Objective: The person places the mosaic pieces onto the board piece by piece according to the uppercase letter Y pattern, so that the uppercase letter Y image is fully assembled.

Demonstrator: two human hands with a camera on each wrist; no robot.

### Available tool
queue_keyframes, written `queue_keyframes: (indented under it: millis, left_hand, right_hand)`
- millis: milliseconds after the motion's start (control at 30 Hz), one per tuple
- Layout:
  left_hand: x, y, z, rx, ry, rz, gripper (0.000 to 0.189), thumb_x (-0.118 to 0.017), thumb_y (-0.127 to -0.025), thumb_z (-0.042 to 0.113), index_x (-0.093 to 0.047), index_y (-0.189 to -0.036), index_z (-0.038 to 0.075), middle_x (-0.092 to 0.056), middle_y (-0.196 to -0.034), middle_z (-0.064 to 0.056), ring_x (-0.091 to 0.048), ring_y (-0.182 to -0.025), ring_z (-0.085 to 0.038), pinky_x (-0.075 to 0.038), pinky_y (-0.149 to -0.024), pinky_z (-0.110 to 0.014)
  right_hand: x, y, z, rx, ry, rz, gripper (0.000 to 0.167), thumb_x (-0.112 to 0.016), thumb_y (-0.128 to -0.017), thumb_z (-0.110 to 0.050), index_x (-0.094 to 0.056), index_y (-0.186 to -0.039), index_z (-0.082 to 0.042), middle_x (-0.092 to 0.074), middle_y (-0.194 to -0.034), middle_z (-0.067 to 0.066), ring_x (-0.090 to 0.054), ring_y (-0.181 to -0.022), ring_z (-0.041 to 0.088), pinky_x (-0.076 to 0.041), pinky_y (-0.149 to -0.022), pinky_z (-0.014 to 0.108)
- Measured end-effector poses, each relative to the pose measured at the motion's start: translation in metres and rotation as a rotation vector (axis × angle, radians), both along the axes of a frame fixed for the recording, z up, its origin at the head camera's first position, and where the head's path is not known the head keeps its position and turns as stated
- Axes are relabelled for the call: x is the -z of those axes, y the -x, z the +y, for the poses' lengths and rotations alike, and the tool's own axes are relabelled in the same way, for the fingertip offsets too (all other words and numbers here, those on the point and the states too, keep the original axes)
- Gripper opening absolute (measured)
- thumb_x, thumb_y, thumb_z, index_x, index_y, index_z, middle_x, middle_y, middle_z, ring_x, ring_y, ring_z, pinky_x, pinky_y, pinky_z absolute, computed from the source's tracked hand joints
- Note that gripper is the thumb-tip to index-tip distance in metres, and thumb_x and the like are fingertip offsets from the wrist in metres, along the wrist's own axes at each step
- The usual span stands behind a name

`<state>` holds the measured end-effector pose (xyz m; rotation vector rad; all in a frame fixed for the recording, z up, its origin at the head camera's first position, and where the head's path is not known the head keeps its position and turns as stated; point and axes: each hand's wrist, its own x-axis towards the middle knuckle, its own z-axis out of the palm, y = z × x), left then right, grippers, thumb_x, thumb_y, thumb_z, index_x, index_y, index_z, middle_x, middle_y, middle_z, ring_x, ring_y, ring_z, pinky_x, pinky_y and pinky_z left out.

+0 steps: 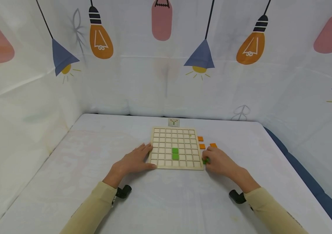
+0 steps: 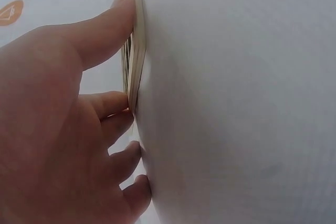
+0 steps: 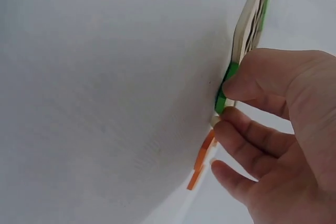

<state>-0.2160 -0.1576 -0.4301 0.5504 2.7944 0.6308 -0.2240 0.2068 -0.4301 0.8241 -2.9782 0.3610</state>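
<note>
A pale wooden grid board [image 1: 187, 141] lies flat on the white table, with two green tiles [image 1: 175, 153] set one above the other in its cells. Along the board's left edge rests my left hand [image 1: 133, 160], thumb at the near corner and fingers farther up, touching the rim [image 2: 137, 51]. At the right edge, my right hand [image 1: 220, 161] pinches a green tile [image 3: 231, 72] between thumb and fingers, low beside the board. The hand partly covers that tile. Orange tiles [image 1: 202, 146] lie just beyond the right hand.
A small card with a coloured grid pattern [image 1: 173, 122] lies behind the board near the table's far edge. White cloth [image 1: 142, 87] printed with lamps and bulbs hangs behind the table. Something dark blue [image 1: 303, 175] runs along the table's right side.
</note>
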Motion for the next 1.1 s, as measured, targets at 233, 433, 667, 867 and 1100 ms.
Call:
queue_keyframes:
  millis: [233, 433, 667, 867, 1100]
  left_hand:
    - [-0.001, -0.001, 0.000, -0.006, 0.001, -0.007, 0.087, -0.065, -0.091, 0.053, -0.029, -0.157, 0.010, -0.022, -0.167, -0.006, -0.017, -0.155, -0.030, -0.022, -0.125, -0.051]
    - [0.000, 0.001, 0.000, -0.003, 0.007, -0.008, 0.086, -0.065, -0.092, 0.053, -0.029, -0.157, 0.010, -0.022, -0.167, -0.006, -0.016, -0.156, -0.030, -0.021, -0.126, -0.050]
    - [0.000, 0.002, 0.000, -0.005, 0.014, -0.010, 0.086, -0.065, -0.092, 0.053, -0.028, -0.157, 0.010, -0.022, -0.167, -0.006, -0.016, -0.155, -0.030, -0.021, -0.126, -0.049]
    - [0.000, 0.002, 0.000, -0.006, 0.008, -0.013, 0.086, -0.065, -0.092, 0.053, -0.029, -0.157, 0.010, -0.023, -0.166, -0.006, -0.016, -0.156, -0.030, -0.020, -0.126, -0.049]
    - [0.000, 0.002, 0.000, -0.005, 0.003, -0.011, 0.086, -0.065, -0.091, 0.054, -0.030, -0.157, 0.011, -0.023, -0.167, -0.005, -0.017, -0.155, -0.030, -0.022, -0.125, -0.050]
  right_hand:
    - [-0.001, 0.004, -0.002, 0.023, 0.021, -0.024, 0.024, -0.067, -0.074, 0.004, -0.063, -0.078, -0.019, -0.053, -0.080, -0.004, -0.043, -0.073, 0.011, -0.037, -0.066, 0.023]
    - [-0.001, 0.005, -0.002, 0.030, 0.025, -0.018, 0.024, -0.065, -0.074, 0.006, -0.063, -0.078, -0.018, -0.052, -0.080, -0.003, -0.043, -0.074, 0.012, -0.037, -0.067, 0.024]
    - [0.000, 0.008, -0.002, 0.025, 0.045, 0.029, 0.023, -0.066, -0.073, 0.005, -0.065, -0.078, -0.017, -0.055, -0.083, -0.003, -0.046, -0.079, 0.014, -0.041, -0.071, 0.028]
    - [-0.001, 0.011, -0.003, 0.008, 0.048, 0.049, 0.021, -0.067, -0.074, 0.005, -0.065, -0.080, -0.015, -0.056, -0.083, -0.003, -0.047, -0.080, 0.013, -0.042, -0.071, 0.028]
    - [-0.003, 0.015, -0.007, 0.007, 0.034, 0.042, 0.019, -0.070, -0.075, 0.003, -0.067, -0.083, -0.013, -0.056, -0.084, -0.002, -0.045, -0.077, 0.014, -0.041, -0.070, 0.028]
